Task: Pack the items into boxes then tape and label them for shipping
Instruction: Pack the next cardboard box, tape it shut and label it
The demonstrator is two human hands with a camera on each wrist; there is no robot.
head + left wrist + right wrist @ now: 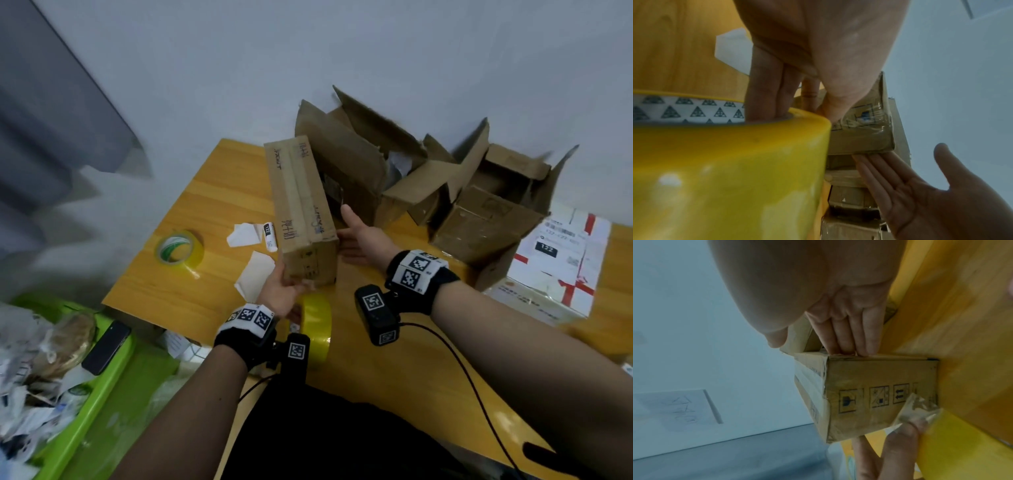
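A closed brown cardboard box [301, 205] with handwriting and a taped seam stands on the wooden table [205, 281]. My left hand [284, 291] has its fingers hooked through the core of a yellow tape roll [317, 325]. Its thumb presses a clear tape end [916, 408] onto the box's near end face [879, 386]. My right hand [359, 236] lies flat against the box's right side, fingers straight and thumb up. In the left wrist view the tape roll [725, 170] fills the lower left, with the box [865, 134] and my right hand [920, 194] behind it.
A green-and-white tape roll [180, 251], paper scraps [255, 274] and a small label roll [269, 236] lie left of the box. Open cardboard boxes [376, 164] [486, 205] crowd the back. A white labelled parcel [561, 260] sits at right. A green bin [113, 370] holds a black phone [106, 347].
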